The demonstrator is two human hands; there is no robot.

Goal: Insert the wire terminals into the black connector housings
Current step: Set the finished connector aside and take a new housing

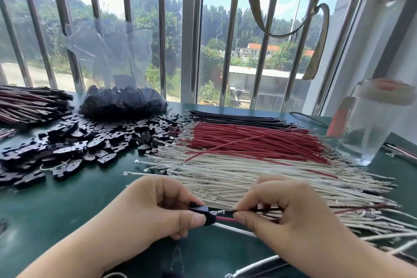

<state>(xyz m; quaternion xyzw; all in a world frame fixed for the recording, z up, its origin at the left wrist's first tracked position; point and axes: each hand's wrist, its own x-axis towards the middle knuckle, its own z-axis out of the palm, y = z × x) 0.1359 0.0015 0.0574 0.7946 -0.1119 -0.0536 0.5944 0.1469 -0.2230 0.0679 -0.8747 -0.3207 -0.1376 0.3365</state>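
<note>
Clear bag (119,70) at the back of the worktop (67,205), its bottom packed with black housings, mouth standing open against the window bars (162,38). More loose housings (67,144) spill in a heap in front of it. Off to my right, a clear bottle (370,124) stands upright; what is in it I can't tell.

My left hand (153,207) is curled, thumb and fingers pinching one black housing (203,214) just above the worktop, close to me. A red wire (225,219) and a white wire (234,229) already run out of its right side. My right hand (288,214) is curled too, thumb and forefinger pinching a black wire (259,210) just behind its metal terminal (217,211).

The wire lies roughly level, long axis left to right, terminal pointing left at the housing's open side, tip just beside it. Whether it has entered, I can't tell.

Behind my hands the loose wires lie in bands, all running left to right: white (248,178) nearest, red (248,140) behind, black (232,117) farthest. A dark wire bundle (31,104) sits far left.
</note>
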